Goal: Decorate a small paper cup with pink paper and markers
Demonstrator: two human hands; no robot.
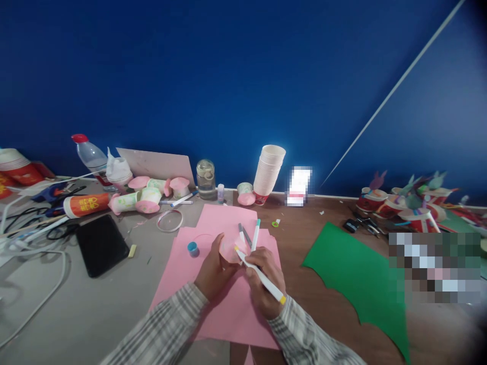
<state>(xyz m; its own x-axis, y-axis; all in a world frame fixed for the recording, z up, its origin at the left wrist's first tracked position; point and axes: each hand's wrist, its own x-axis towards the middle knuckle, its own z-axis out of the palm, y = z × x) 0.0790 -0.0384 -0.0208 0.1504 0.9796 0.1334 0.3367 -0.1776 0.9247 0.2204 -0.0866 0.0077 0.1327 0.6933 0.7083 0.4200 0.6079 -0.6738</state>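
Note:
My left hand [213, 271] is closed on a pale pink rounded piece of paper [229, 248], holding it above the pink paper sheets [182, 284]. Whether a cup sits beneath that piece, I cannot tell. In my right hand [266, 284] is a white marker [269, 286] with yellow ends, its tip at the pink piece. Just beyond my hands lie a marker with a teal end [256, 230] and grey-ended markers [246, 236]. To the left of my left hand, a small blue-lidded pot [193, 248] stands on the pink paper.
Green paper [353, 279] with a scalloped edge lies at right. A tall stack of paper cups [269, 170] leans near the blue wall, beside a glass jar [206, 180]. Pink-topped cups [146, 200], a black tablet-like slab [102, 245], tape [170, 221] and cables [57, 276] occupy the left.

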